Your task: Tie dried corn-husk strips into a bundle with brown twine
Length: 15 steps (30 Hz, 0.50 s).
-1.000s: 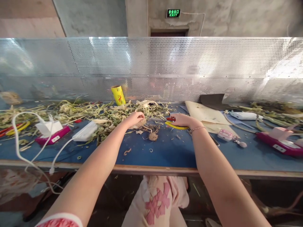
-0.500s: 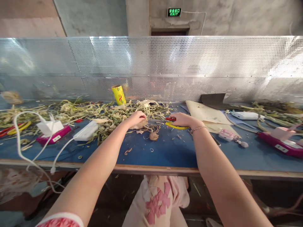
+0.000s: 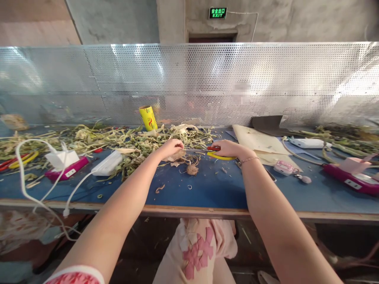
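My right hand (image 3: 226,148) is closed around a pair of scissors (image 3: 217,156) with red and yellow handles. The blades point left, reaching close to my left hand (image 3: 173,148). My left fingers are pinched together above the near edge of the dried plant heap (image 3: 142,144); whatever they hold is hidden by the hand. Beneath them lies pale, papery dried matter (image 3: 174,156). A round brown clump (image 3: 192,169) with stringy fibres rests on the blue tabletop just in front of the blade tips.
Behind the heap stands a yellow roll (image 3: 148,118). Magenta power strips (image 3: 66,171) and a white adapter (image 3: 108,163) with cables lie left. Cardboard (image 3: 257,140), a pink earphone case (image 3: 284,167) and a white power bank (image 3: 309,144) lie right. A perforated metal screen (image 3: 124,83) closes the back.
Almost nothing differs. Both hands and the scissors keep their places, and the whole view has shifted very slightly.
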Each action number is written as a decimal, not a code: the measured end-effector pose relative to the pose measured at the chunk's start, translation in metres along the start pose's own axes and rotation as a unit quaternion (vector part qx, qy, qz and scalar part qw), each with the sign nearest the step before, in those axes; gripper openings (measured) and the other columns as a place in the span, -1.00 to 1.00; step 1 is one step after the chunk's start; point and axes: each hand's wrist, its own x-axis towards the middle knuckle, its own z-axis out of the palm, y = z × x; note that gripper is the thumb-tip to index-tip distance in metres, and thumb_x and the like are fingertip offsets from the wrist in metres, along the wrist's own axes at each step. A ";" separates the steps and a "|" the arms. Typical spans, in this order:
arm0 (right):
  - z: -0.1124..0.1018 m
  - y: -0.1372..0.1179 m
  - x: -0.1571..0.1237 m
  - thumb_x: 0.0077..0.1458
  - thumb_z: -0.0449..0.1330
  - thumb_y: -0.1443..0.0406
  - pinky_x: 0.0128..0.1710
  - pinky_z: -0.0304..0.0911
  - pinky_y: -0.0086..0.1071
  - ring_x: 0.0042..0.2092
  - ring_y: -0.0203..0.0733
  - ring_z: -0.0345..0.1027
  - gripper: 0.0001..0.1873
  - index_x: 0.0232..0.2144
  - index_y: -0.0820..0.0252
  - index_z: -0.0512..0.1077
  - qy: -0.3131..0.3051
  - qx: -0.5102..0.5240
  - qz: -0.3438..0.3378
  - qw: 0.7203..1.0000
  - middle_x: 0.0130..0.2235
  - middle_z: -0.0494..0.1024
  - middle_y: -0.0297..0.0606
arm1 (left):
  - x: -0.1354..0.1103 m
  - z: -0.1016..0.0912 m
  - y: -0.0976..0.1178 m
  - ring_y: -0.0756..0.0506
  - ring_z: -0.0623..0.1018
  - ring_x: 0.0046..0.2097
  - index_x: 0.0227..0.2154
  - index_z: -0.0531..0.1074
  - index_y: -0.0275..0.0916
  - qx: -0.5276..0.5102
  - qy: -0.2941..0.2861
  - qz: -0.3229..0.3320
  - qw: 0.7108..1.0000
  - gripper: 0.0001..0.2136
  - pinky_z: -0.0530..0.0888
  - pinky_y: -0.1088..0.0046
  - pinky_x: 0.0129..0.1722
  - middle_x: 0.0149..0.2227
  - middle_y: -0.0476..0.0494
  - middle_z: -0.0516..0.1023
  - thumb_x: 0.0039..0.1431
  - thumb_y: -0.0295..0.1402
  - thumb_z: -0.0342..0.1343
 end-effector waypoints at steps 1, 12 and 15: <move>0.000 0.000 0.000 -0.03 0.08 0.05 -0.37 0.10 -0.39 -0.33 -0.21 0.31 -0.68 -0.35 0.15 0.38 -0.002 -0.001 0.000 1.000 -0.32 0.50 -0.24 | 0.000 0.000 0.000 -0.05 0.45 -0.25 -0.40 0.44 -0.27 -0.004 -0.001 -0.002 1.000 -0.85 0.36 0.40 -0.20 -0.29 -0.11 0.50 0.01 -0.45 -0.02; 0.000 0.002 0.000 -0.01 0.07 0.06 -0.40 0.09 -0.41 -0.35 -0.22 0.30 -0.69 -0.33 0.14 0.39 -0.007 0.001 0.000 1.000 -0.33 0.50 -0.25 | 0.000 0.000 0.001 -0.04 0.45 -0.25 -0.42 0.45 -0.27 0.002 -0.002 0.021 1.000 -0.85 0.36 0.41 -0.20 -0.31 -0.11 0.51 0.00 -0.46 -0.02; 0.000 0.004 0.001 -0.01 0.06 0.06 -0.40 0.09 -0.41 -0.35 -0.23 0.31 -0.69 -0.34 0.14 0.39 -0.007 0.006 -0.003 1.000 -0.33 0.50 -0.26 | 0.000 -0.001 0.002 -0.05 0.45 -0.25 -0.42 0.46 -0.27 0.005 0.001 0.023 1.000 -0.85 0.36 0.40 -0.19 -0.31 -0.12 0.51 0.00 -0.47 -0.02</move>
